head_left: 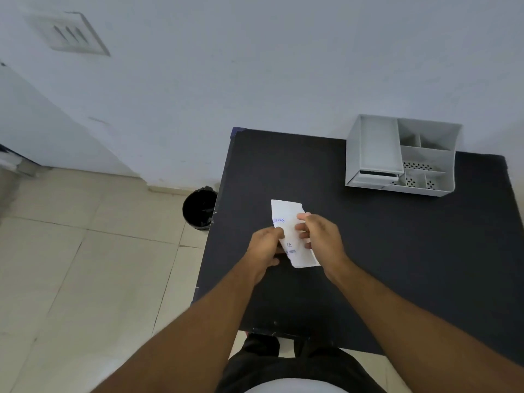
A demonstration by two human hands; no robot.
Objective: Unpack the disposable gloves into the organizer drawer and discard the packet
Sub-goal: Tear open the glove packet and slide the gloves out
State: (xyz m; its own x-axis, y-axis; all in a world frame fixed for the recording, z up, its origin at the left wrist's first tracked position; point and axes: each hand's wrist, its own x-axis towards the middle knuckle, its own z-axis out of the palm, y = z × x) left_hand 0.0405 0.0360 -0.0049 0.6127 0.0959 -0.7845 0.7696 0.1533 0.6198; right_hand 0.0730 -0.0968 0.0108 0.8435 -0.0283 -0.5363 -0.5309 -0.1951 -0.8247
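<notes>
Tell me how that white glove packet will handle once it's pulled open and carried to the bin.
Probably floppy: the packet looks thin and flat, bending between both hands. Likely very light, since fingertip pinches hold it above the table. It may tear easily; its top edge looks uneven.

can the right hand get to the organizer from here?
Probably yes, once freed. The right hand and left hand both grip the packet; bare black table lies between it and the organizer at the far right corner.
</notes>
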